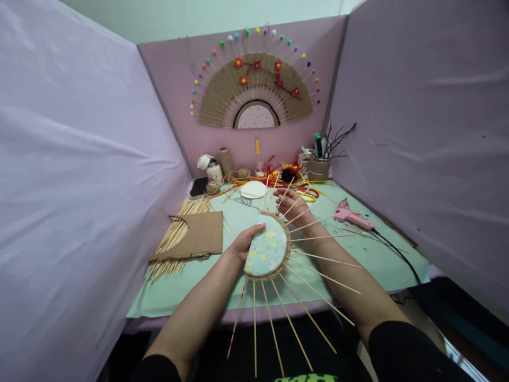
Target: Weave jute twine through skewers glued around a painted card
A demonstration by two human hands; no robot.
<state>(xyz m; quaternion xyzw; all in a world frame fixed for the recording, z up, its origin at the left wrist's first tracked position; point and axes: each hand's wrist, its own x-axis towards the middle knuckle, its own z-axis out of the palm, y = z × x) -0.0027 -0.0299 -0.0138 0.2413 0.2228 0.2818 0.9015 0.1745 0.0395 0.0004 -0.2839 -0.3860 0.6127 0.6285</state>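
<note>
My left hand (247, 241) grips the straight edge of a half-round fan base (267, 249), its thumb on the front. Light blue cloth with yellow flowers covers the base, and a braided-looking twine band runs round its curved rim. Thin bamboo sticks (326, 278) spread from that rim like rays, toward me and to the right. At the far end of the base, my right hand (292, 204) is behind several sticks with its fingers bent together. A thin loop of twine (265, 200) runs up to those fingertips; the exact pinch is partly hidden.
Cut cardboard (204, 233) lies over a pile of bamboo sticks (159, 265) at left. A pink glue gun (353, 216) with a black cord rests at right. Scissors (308, 196), a white disc (253, 189), jars and coloured pipe cleaners stand behind. A decorated fan (217, 98) hangs on the back panel.
</note>
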